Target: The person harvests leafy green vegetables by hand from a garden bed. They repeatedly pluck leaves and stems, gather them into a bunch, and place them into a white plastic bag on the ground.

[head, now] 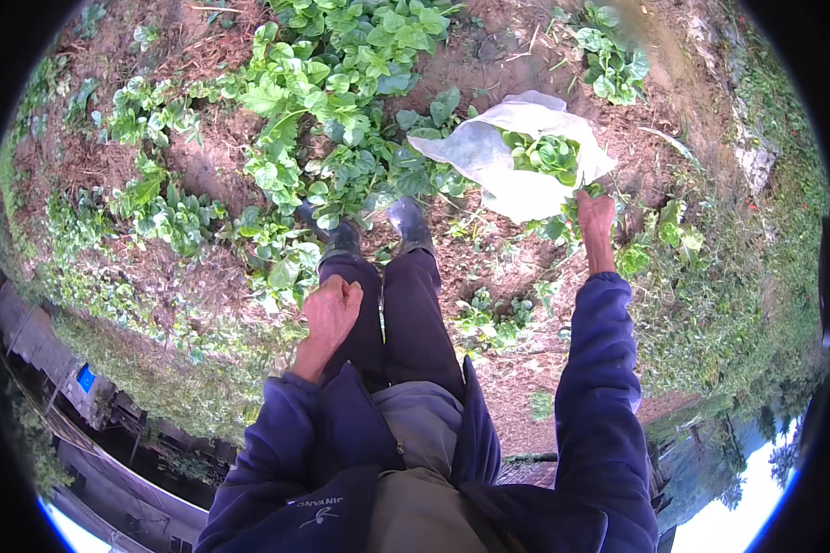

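A white plastic bag (456, 148) lies spread on the soil at the upper right, with picked green leaves (546, 155) in its mouth. At the bag's lower right edge is my right hand (597, 211), its fingers closed beside some leafy stems; whether it grips the stems or the bag's rim is unclear. Above my left thigh, away from the plants, my left hand (333, 304) is curled into a loose fist, and nothing shows in it. Low leafy green plants (297, 97) grow in a dense row before my boots.
My dark boots (409, 221) stand on the soil at the near end of the plant row. Smaller plants grow at the left (180, 218), at the upper right (612, 62) and beside my right leg (494, 318). Pale rocks (754, 155) edge the plot at right; buildings stand at lower left.
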The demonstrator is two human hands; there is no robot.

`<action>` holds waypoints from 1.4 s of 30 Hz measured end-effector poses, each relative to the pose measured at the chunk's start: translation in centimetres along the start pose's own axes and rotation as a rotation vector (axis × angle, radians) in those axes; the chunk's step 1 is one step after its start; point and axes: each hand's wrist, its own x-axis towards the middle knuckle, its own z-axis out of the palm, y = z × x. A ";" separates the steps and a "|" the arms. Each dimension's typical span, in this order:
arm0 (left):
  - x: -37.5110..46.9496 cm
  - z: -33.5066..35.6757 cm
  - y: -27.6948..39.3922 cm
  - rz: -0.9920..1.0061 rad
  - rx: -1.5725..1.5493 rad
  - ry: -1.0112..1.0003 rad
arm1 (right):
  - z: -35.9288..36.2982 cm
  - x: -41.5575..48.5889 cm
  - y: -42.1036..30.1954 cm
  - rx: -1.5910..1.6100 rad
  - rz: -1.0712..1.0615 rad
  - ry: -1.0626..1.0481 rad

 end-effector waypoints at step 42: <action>20.0 9.4 -3.9 -0.127 -0.620 0.436 | 25.5 -13.7 -18.1 0.202 -0.460 -0.466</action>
